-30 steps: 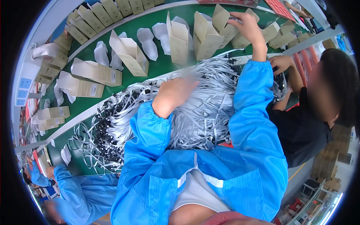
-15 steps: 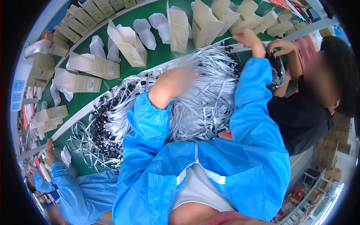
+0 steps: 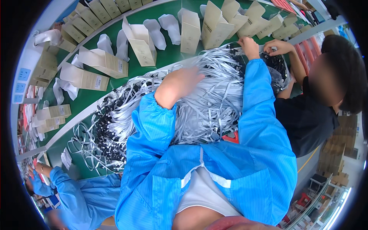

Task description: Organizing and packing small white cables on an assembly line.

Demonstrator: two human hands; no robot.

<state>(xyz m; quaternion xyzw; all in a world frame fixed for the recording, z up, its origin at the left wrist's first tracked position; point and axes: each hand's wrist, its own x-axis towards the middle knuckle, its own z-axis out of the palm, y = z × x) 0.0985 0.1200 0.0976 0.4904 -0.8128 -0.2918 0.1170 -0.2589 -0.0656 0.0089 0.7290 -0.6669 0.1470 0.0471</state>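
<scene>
Head view only. My left hand lies palm-down on the pile of grey straps, fingers buried in the strands; whether they close on any I can't tell. My right hand is at the far right edge of the same pile, fingers curled down into the strands, looks like it's pinching some, but the grip itself is hidden. The hands are well apart, one at each side of the heap.

The straps sit right in front of my chest, on the near side of the green belt, probably so both hands reach them without stretching. They're flat, thin, pale grey ribbons, floppy and tangled, with small black end pieces bunched at the left.

On the belt beyond: cream cardboard boxes, tall and narrow, flaps standing open, likely kept that way for filling. White padded pouches lie between them, soft and rounded.

A person in black at my right has a hand on the same pile, just beside my right hand. A blue sleeve of another person shows near left.
</scene>
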